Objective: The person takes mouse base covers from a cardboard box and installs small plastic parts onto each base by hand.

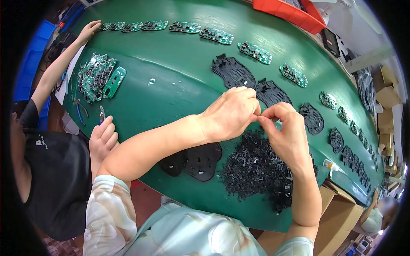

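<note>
My left hand [234, 112] and my right hand [287, 134] meet fingertip to fingertip over the green work surface, both in a pinch. Whatever lies between the fingers is too small or hidden to make out. Right below them spreads a heap of small black plastic parts [250, 166]. Just beyond my fingers sits a black plastic shell [273, 93], partly covered by my hands, with another black shell [232, 72] to its left. Under my left forearm lie two more dark shells [203, 163], their smooth faces up and partly hidden.
Green circuit boards [216, 36] curve in a row along the far side. At left, a co-worker's hand [104, 134] holds cutters [101, 113] near piled boards [95, 77]; their other hand touches the row. A red bin [290, 13] and cardboard box [337, 209] flank the table.
</note>
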The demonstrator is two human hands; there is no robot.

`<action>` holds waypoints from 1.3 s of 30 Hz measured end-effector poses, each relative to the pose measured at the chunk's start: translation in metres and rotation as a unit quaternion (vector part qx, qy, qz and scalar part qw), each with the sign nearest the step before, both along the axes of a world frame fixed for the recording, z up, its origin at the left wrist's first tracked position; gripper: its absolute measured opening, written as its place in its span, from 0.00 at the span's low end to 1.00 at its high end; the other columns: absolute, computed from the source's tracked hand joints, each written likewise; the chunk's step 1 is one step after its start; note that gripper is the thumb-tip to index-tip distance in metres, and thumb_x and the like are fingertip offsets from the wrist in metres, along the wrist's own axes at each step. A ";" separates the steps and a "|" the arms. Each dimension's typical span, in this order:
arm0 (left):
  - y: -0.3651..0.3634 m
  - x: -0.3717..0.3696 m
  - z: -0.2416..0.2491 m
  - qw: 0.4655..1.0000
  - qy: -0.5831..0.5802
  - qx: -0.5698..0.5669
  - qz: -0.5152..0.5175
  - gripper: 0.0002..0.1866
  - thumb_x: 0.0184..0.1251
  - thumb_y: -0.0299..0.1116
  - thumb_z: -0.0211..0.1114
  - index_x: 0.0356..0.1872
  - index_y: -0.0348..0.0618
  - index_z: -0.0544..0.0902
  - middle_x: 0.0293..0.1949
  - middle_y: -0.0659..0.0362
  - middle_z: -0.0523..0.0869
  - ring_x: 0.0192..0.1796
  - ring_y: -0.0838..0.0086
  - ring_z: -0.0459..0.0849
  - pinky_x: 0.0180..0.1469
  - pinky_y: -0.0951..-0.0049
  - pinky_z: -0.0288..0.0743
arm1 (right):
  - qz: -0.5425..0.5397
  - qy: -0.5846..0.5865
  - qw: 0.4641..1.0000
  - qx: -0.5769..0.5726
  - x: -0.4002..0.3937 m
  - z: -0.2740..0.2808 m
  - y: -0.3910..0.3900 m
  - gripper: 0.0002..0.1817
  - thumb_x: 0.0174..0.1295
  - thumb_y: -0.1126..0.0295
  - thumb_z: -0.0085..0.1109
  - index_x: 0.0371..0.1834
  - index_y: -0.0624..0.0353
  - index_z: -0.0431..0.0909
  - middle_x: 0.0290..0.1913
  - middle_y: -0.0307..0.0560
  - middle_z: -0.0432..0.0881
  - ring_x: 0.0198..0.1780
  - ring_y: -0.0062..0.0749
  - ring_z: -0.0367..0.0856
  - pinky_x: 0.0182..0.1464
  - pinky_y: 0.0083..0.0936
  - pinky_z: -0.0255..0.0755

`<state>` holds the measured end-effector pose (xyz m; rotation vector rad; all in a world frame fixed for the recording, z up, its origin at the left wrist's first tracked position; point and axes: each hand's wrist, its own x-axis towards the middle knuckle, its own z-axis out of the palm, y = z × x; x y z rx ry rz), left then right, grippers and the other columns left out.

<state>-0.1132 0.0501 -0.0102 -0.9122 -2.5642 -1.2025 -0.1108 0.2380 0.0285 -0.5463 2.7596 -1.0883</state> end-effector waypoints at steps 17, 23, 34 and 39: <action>-0.034 -0.094 0.002 0.981 -0.187 -0.029 0.033 0.10 0.56 0.32 0.71 0.34 0.35 0.88 0.32 0.54 0.89 0.34 0.68 0.87 0.40 0.67 0.80 | -0.081 0.091 0.993 -0.009 -0.067 -0.009 -0.017 0.07 0.59 0.70 0.65 0.36 0.64 0.83 0.46 0.55 0.83 0.52 0.49 0.81 0.57 0.37 0.72; -0.012 -0.123 0.005 0.969 -0.124 -0.216 -0.001 0.06 0.51 0.27 0.66 0.29 0.38 0.87 0.36 0.50 0.86 0.45 0.55 0.85 0.51 0.56 0.77 | -0.067 0.073 0.995 0.014 -0.088 -0.022 -0.009 0.08 0.58 0.69 0.66 0.36 0.63 0.85 0.49 0.55 0.83 0.56 0.49 0.79 0.60 0.38 0.70; -0.037 -0.121 -0.002 0.961 -0.129 -0.244 0.001 0.03 0.57 0.28 0.68 0.29 0.41 0.83 0.43 0.56 0.83 0.55 0.61 0.78 0.63 0.56 0.66 | -0.035 0.206 0.964 0.166 -0.065 -0.042 -0.038 0.43 0.42 0.49 0.80 0.59 0.63 0.75 0.50 0.50 0.83 0.58 0.45 0.74 0.61 0.44 0.60; -0.042 -0.095 0.007 0.954 -0.174 -0.240 0.053 0.04 0.57 0.29 0.68 0.29 0.40 0.83 0.43 0.54 0.84 0.54 0.58 0.80 0.61 0.57 0.68 | -0.007 0.174 0.976 0.129 -0.069 -0.051 -0.043 0.45 0.43 0.56 0.81 0.63 0.64 0.71 0.51 0.51 0.83 0.59 0.45 0.74 0.63 0.44 0.59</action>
